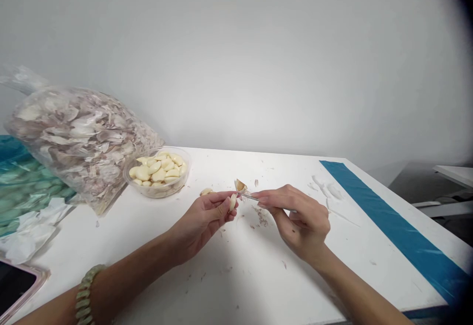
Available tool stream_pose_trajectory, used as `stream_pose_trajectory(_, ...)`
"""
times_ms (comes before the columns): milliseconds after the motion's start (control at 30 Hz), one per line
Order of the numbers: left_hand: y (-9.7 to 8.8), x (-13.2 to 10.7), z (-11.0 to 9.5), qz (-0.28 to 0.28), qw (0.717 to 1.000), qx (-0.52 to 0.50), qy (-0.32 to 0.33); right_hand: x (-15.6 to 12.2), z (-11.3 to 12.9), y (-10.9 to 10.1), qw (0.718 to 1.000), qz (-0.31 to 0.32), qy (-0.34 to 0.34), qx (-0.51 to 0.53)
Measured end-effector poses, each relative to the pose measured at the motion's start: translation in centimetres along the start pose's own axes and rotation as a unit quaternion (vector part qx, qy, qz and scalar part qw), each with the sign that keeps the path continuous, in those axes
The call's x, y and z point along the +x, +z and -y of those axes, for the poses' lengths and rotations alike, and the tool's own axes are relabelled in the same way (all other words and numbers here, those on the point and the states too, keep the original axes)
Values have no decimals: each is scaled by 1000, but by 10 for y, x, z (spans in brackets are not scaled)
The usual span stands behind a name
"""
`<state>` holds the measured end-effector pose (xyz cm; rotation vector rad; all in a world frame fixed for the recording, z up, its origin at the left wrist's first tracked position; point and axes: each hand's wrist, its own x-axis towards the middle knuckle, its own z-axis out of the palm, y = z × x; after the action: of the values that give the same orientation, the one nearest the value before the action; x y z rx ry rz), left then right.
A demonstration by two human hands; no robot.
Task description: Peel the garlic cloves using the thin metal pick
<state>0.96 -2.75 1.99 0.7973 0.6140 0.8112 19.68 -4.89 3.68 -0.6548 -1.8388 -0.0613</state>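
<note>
Just below and right of the middle of the frame, the left hand [207,219] pinches a pale garlic clove [232,202] between thumb and fingers, the clove standing nearly upright at the fingertips. To its right, the right hand [301,221] is closed around a thin metal tool [248,196], forefinger stretched along it. The tool points left, its tip right by the top of the clove; whether the two touch is too small to tell. A bracelet [86,293] of pale beads circles the left wrist, at the lower left of the frame.

Just above the tool lies a piece of brownish garlic skin [241,185], and another clove [206,192] shows partly behind the left hand. Brown crumbs [262,217] are scattered on the white table [207,285] between the hands.

Left of centre, a clear plastic bowl [157,193] is heaped with peeled cloves [157,170]. It stands just beside a large clear bag [88,138] full of papery skins, which leans across the left of the frame. At the left edge are a blue-green bag [35,182], crumpled white tissue [35,229] and, in the lower left corner, a phone [16,285]. White scraps [328,190] lie right of centre, near a blue strip [391,221] running down the table's right side.
</note>
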Motion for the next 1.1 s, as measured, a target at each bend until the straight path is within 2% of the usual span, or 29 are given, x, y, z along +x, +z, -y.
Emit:
stream_pose_trajectory(200, -1, -1, 2, 2, 1000, 7, -2, 2, -2, -1, 999, -25, 9, -28)
stream_pose_trajectory(367, -3, 0, 4, -20, 1000, 13, 13, 3, -3, 0, 999, 1, 39, 9)
stream_pose_trajectory(567, -1, 0, 2, -64, 998, 10, 13, 4, -4, 2, 998, 28, 33, 40)
stream_pose_trajectory(1100, -3, 0, 2, -67, 997, 27, 11, 5, -4, 1, 997, 44, 29, 55)
